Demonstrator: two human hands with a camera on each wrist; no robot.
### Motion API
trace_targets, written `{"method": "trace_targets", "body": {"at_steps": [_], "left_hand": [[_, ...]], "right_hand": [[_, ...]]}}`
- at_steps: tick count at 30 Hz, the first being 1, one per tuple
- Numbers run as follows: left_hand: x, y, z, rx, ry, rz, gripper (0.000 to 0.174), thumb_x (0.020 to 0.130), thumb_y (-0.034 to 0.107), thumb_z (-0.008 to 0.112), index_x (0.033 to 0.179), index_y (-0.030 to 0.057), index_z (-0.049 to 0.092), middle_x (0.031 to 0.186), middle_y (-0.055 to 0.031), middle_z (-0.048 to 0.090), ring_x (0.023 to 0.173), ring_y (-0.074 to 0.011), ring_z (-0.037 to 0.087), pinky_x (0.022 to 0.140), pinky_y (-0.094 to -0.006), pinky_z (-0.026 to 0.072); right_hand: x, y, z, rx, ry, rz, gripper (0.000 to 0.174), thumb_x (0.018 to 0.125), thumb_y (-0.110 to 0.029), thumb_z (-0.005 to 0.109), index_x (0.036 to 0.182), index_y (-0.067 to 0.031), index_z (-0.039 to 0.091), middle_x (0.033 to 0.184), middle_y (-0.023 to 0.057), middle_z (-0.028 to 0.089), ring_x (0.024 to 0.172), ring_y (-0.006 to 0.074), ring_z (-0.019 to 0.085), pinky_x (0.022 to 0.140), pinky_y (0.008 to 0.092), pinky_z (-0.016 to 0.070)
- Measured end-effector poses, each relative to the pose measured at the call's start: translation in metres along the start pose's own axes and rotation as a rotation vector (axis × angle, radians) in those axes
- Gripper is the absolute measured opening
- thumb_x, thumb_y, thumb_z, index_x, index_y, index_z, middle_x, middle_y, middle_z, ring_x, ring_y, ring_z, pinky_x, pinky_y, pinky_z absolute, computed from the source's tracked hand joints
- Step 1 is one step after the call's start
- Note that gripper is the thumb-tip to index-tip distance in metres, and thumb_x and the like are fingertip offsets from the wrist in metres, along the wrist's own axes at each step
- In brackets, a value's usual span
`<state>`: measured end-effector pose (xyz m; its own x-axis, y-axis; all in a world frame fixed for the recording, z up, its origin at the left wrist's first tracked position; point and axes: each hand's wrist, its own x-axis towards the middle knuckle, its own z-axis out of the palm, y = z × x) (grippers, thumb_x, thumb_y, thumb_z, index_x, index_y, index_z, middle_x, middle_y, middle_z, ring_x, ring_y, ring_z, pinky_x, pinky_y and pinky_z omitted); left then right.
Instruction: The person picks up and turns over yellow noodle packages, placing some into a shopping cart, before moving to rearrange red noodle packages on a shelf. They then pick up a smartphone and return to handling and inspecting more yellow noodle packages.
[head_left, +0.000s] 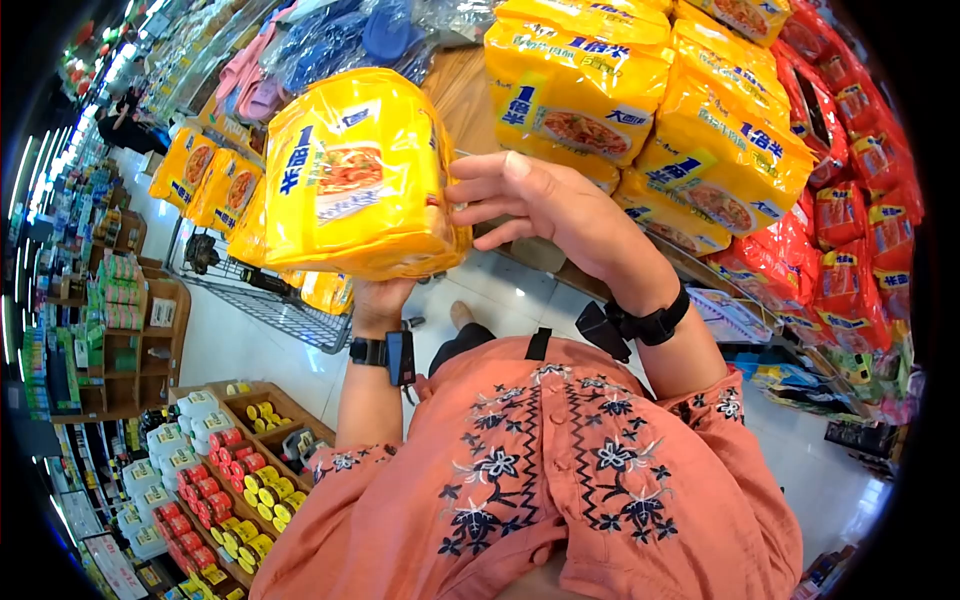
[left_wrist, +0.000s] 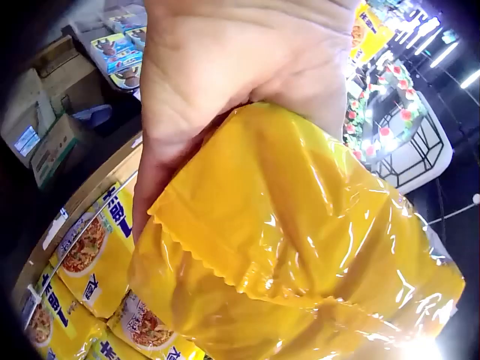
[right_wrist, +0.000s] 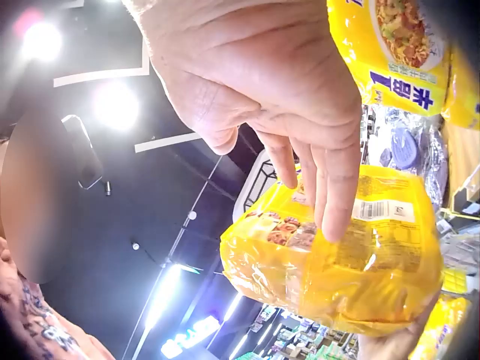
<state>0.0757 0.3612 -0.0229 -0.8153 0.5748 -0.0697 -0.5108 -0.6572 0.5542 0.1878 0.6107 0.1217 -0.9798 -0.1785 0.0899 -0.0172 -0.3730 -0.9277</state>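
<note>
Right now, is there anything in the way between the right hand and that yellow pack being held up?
Nothing visible stands between the right hand and the yellow pack: its fingers are right at the pack's side, though I can't tell whether they touch. The left hand holds it from below, clear of them.

Held pack: large glossy yellow plastic noodle pack (head_left: pixel 350 180), big blue "1倍半"; beside the barcode, print too small to read.
Display stack: yellow plastic noodle packs with bowl pictures (head_left: pixel 580 95), blue "1倍半", "大面饼" low on the front; smaller product line blurred.
Cart: smaller-looking yellow packs in the metal cart (head_left: pixel 228 193), "1倍半", partly legible.
Red stock: shiny red plastic packs (head_left: pixel 855 290), lettering unreadable.
Ceiling: glowing white-blue sign (right_wrist: pixel 190 337), characters blurred.
</note>
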Motion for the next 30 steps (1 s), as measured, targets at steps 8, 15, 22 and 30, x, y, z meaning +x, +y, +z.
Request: {"method": "trace_targets", "body": {"at_steps": [8, 15, 22, 30], "left_hand": [[-0.002, 0.025, 0.015, -0.001, 0.023, 0.059, 0.062, 0.100, 0.046, 0.053, 0.148, 0.0093, 0.038, 0.147, -0.0114, 0.049, 0.134, -0.0309, 0.048, 0.112, -0.0524, 0.0384], [-0.013, 0.038, 0.063, 0.148, 0.090, 0.206, 0.058, 0.104, 0.045, 0.045, 0.150, 0.0112, 0.036, 0.149, -0.0088, 0.047, 0.133, -0.0270, 0.050, 0.110, -0.0479, 0.0429], [-0.019, 0.047, 0.095, 0.288, 0.141, 0.302, 0.056, 0.101, 0.042, 0.053, 0.144, 0.0077, 0.042, 0.140, -0.0095, 0.055, 0.126, -0.0244, 0.055, 0.105, -0.0450, 0.0472], [0.003, 0.047, 0.146, 0.393, 0.016, 0.291, 0.062, 0.099, 0.046, 0.056, 0.147, 0.0095, 0.040, 0.143, -0.0083, 0.052, 0.128, -0.0234, 0.054, 0.105, -0.0417, 0.0477]], "right_hand": [[-0.004, -0.003, 0.001, -0.123, 0.030, -0.010, 0.069, 0.101, -0.051, 0.047, 0.144, 0.0034, 0.042, 0.135, 0.0171, 0.056, 0.120, 0.0235, 0.058, 0.096, 0.0352, 0.0503], [-0.009, -0.014, 0.000, -0.307, 0.111, -0.068, 0.064, 0.098, -0.052, 0.055, 0.136, -0.0001, 0.052, 0.122, 0.0071, 0.059, 0.107, 0.0136, 0.057, 0.084, 0.0285, 0.0512], [-0.015, -0.022, 0.002, -0.273, 0.147, -0.129, 0.057, 0.096, -0.043, 0.063, 0.130, 0.0022, 0.055, 0.117, 0.0042, 0.061, 0.104, 0.0099, 0.056, 0.089, 0.0269, 0.0484], [-0.040, -0.053, -0.012, -0.307, 0.221, -0.260, 0.056, 0.099, -0.038, 0.061, 0.135, 0.0030, 0.049, 0.123, 0.0046, 0.058, 0.112, 0.0099, 0.052, 0.096, 0.0256, 0.0432]]}}
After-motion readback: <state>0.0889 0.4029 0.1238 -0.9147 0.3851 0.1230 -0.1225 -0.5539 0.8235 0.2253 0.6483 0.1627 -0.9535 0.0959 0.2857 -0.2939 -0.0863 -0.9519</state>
